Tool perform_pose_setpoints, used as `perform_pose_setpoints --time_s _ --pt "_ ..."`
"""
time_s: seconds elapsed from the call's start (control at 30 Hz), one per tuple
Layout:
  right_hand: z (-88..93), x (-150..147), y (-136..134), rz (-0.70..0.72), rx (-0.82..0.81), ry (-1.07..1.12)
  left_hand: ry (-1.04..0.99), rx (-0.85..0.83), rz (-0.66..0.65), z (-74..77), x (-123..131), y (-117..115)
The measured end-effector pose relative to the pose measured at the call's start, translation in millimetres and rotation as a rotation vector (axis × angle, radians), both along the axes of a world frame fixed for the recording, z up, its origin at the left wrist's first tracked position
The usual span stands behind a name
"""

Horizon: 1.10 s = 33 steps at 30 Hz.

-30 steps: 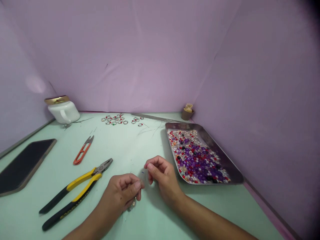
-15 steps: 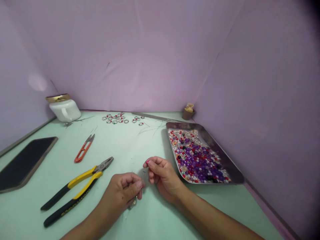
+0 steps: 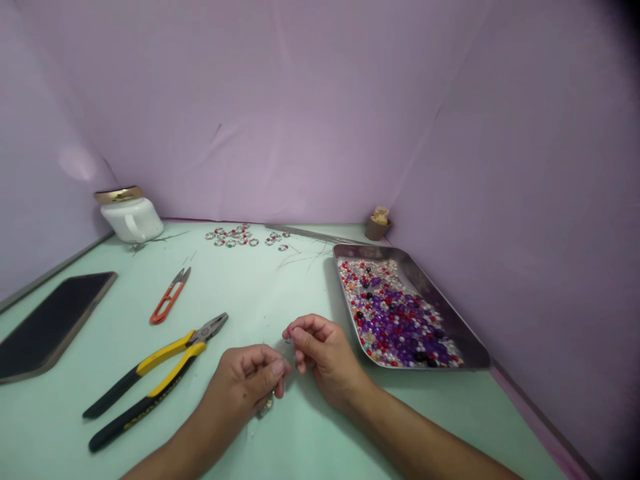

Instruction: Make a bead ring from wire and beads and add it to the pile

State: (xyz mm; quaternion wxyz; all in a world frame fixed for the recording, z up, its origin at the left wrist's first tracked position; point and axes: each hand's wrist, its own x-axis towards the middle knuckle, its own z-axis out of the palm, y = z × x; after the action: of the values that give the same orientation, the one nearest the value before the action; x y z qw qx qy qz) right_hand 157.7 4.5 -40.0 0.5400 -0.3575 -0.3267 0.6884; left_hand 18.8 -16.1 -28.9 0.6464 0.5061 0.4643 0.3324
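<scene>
Leftmost, the wall (image 3: 45,113): covered in pale lilac; a soft bright patch is seen on it at 10 o'clock, all hours being read from a clock centred on the hands.
Dark slab (image 3: 55,327): phone-like, laid flat at 9 o'clock, near the left edge.
White jar (image 3: 133,221): topped with a gold lid and set in the far corner at 10 o'clock; thin wire scraps are strewn by its base.
Pliers (image 3: 175,375): yellow and black, laid at 9 o'clock with the handles parted and the nose pointed to 2.
Orange snips (image 3: 175,300): laid at 10 o'clock, blades pointed to 1.
Back wall (image 3: 280,100): lilac, lightly creased, raised at 12 o'clock.
Worktop (image 3: 240,287): smooth and pale green, dotted with small specks.
Beaded rings (image 3: 233,237): grouped in two loose clusters, from 11 to 12 o'clock.
Left hand (image 3: 255,380): thumb pressed to forefinger; a beaded piece (image 3: 267,405) is gripped, partly hidden, beneath the fingers at 7 o'clock.
Right hand (image 3: 320,347): a pinkish bead (image 3: 291,330) is pinched at the fingertips; the hands are kept narrowly apart, and whether thread is strung between them cannot be told.
Thin rods (image 3: 315,233): laid along the far edge, between 12 and 1.
Brown pot (image 3: 377,230): placed in the far right corner, between 1 and 2.
Metal tray (image 3: 447,313): set between 2 and 3 o'clock, spread with loose beads (image 3: 400,327) in purple, red, white and black.
Right wall (image 3: 540,200): lilac, at 2 o'clock.
</scene>
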Motion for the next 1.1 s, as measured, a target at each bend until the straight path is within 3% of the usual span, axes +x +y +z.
perform_pose_setpoints --time_s 0.5,1.1 --pt "4.2 -1.0 -4.1 -0.088 0.046 -0.206 -0.014 -0.001 0.002 0.2 0.7 0.9" --pt "0.7 1.7 -1.2 -0.046 0.029 -0.137 0.027 0.028 -0.013 -1.1 -1.0 -0.5"
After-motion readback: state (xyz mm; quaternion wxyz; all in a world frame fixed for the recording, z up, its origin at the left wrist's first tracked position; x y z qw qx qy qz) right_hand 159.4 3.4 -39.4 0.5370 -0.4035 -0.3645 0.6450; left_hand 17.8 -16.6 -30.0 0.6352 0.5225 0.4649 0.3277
